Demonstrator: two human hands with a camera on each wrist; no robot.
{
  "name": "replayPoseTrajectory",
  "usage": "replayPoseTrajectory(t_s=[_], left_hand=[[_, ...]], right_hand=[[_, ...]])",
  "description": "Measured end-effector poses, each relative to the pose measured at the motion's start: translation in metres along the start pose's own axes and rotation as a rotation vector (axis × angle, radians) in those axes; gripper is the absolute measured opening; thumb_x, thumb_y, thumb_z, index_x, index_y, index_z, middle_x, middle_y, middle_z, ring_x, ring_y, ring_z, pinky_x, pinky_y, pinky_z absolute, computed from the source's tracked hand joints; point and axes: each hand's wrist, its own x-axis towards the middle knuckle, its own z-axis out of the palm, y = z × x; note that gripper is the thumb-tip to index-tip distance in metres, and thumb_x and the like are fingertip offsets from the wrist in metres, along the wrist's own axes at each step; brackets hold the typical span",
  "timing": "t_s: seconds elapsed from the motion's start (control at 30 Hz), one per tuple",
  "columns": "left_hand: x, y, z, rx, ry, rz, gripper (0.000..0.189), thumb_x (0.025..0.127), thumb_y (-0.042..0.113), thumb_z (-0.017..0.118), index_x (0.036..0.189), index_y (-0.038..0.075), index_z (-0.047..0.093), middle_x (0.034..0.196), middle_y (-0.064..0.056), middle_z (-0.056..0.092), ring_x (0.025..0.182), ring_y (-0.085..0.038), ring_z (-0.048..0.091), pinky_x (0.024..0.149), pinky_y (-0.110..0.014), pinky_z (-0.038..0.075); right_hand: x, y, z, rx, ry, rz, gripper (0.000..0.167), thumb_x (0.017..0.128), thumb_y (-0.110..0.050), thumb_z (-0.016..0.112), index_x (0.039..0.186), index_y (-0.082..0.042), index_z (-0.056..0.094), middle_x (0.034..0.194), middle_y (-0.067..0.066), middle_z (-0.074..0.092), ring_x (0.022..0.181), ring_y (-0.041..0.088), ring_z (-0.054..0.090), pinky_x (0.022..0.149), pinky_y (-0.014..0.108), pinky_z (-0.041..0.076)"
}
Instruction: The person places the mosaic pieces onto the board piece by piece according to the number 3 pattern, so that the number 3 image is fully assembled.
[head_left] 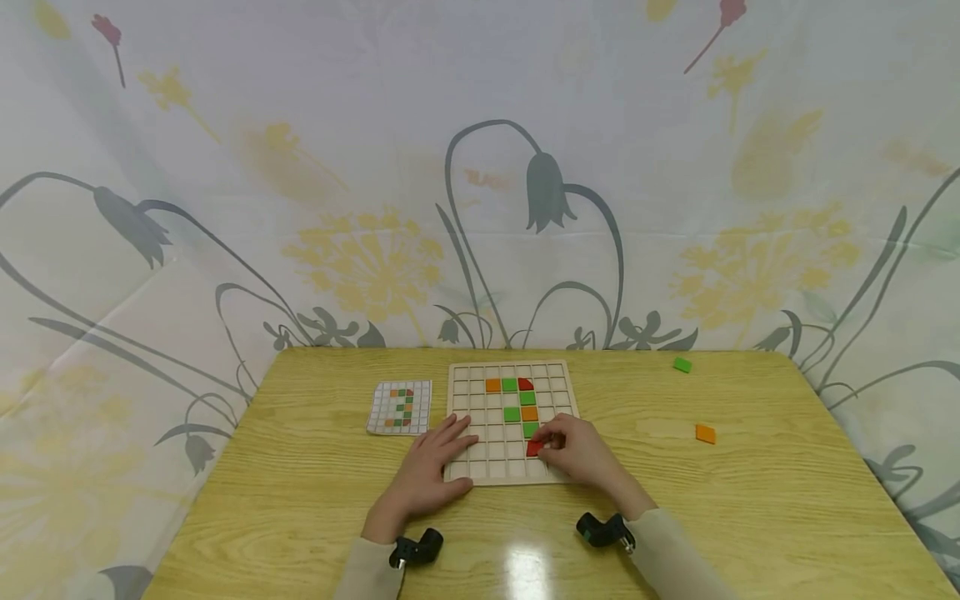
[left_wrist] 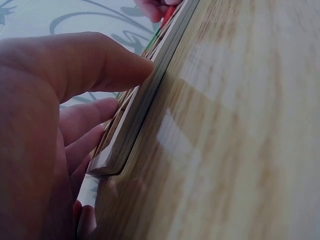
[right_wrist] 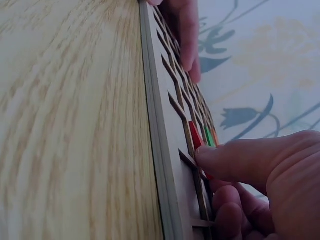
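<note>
A wooden grid board (head_left: 497, 471) lies on the table in the head view. Its cells hold an orange tile (head_left: 492, 385), several green tiles, another orange tile (head_left: 529, 413) and a red tile with a cut corner (head_left: 526, 384). With thumb and fingers my right hand (head_left: 581, 450) pinches a second red tile (head_left: 533, 448) at a cell below the lowest green tile (head_left: 530, 430); the fingers partly cover it. My left hand (head_left: 429, 471) rests on the board's front left part, fingers spread. In the left wrist view its thumb (left_wrist: 125, 67) touches the board's edge.
Left of the board lies a paper card (head_left: 401, 408) printed with a coloured grid pattern. On the table's right side are a loose green tile (head_left: 682, 365) and a loose orange tile (head_left: 705, 433). A flower-patterned cloth (head_left: 495, 275) hangs behind the table.
</note>
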Motion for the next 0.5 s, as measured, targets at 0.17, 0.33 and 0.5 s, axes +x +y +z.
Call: replayPoseTrajectory(t_s=[0.17, 0.33, 0.5], left_hand=[[0.0007, 0.0003, -0.0006, -0.001, 0.005, 0.003, 0.063, 0.084, 0.035, 0.066, 0.144, 0.018, 0.056, 0.160, -0.001, 0.033, 0.150, -0.023, 0.020, 0.114, -0.059, 0.020], [0.0007, 0.0009, -0.0012, 0.000, 0.005, 0.004, 0.062, 0.085, 0.035, 0.066, 0.144, 0.017, 0.056, 0.160, -0.001, 0.033, 0.150, -0.024, 0.020, 0.114, -0.059, 0.020], [0.0002, 0.0019, -0.0011, -0.005, -0.004, -0.002, 0.062, 0.085, 0.035, 0.066, 0.144, 0.017, 0.056, 0.160, -0.001, 0.033, 0.150, -0.024, 0.019, 0.114, -0.059, 0.020]], right_hand=[[0.0010, 0.0006, 0.0008, -0.001, 0.006, -0.001, 0.011, 0.085, -0.004, 0.073, 0.094, -0.011, 0.076, 0.082, -0.005, 0.056, 0.071, 0.010, 0.049, 0.065, 0.026, 0.043], [0.0018, 0.0009, 0.0015, 0.006, 0.002, 0.007, 0.012, 0.086, -0.005, 0.073, 0.094, -0.012, 0.078, 0.085, -0.005, 0.058, 0.072, 0.011, 0.049, 0.064, 0.026, 0.042], [0.0022, 0.0027, 0.0025, -0.001, -0.010, 0.012, 0.012, 0.088, -0.007, 0.072, 0.093, -0.014, 0.079, 0.086, -0.005, 0.058, 0.072, 0.011, 0.048, 0.063, 0.026, 0.042]])
